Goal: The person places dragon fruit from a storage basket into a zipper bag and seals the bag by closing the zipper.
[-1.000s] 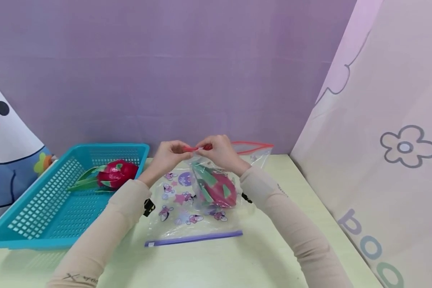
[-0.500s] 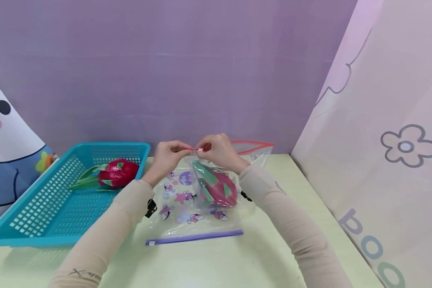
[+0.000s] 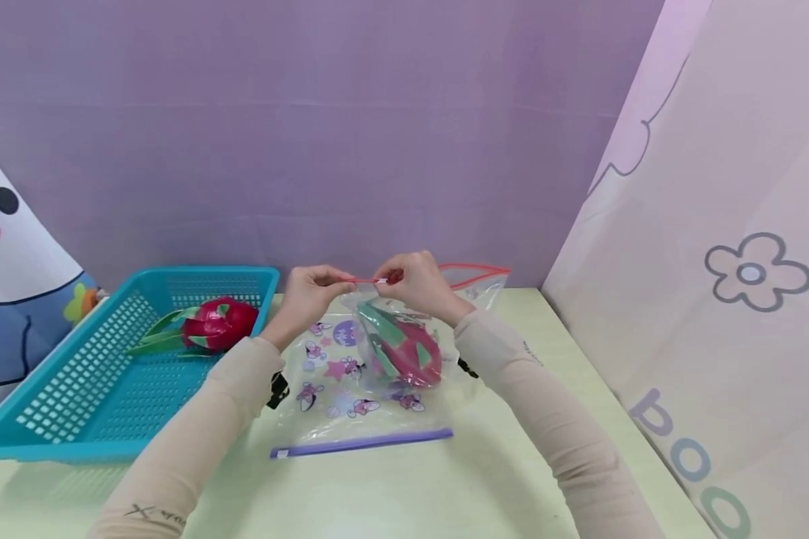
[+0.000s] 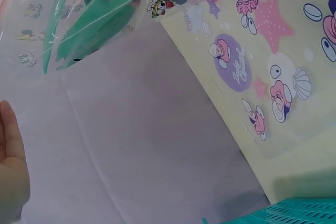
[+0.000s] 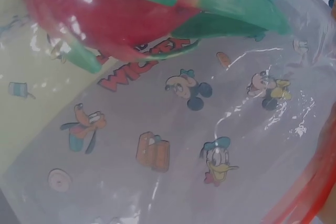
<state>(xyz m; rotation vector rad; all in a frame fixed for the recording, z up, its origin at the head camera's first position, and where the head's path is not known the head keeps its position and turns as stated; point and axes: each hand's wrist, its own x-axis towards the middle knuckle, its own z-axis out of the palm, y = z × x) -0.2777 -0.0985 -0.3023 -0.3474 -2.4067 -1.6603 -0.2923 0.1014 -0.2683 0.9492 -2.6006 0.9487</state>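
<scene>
A clear zip bag (image 3: pixel 483 294) with a red zip edge hangs between the two hands, printed with cartoon figures. Inside it is a dragon fruit (image 3: pixel 418 363), red with green leaf tips. The left hand (image 3: pixel 310 296) pinches the left end of the red zip strip. At a small white slider (image 3: pixel 380 281) on that strip, the right hand (image 3: pixel 421 284) pinches the zip with thumb and finger. Right of the right hand the red edges stand apart. In the right wrist view the dragon fruit (image 5: pixel 121 14) shows through the film.
A second zip bag (image 3: pixel 317 427) with a purple zip lies flat on the table (image 3: pixel 350 494), beneath the hanging one. On the left stands a blue-green basket (image 3: pixel 61 449) with another dragon fruit (image 3: pixel 219 324). A purple cloth (image 3: pixel 377 135) hangs behind.
The right hand and the white slider have shifted slightly right along the red zip, so the gap between the hands is wider. The left hand stays at the zip's left end.
</scene>
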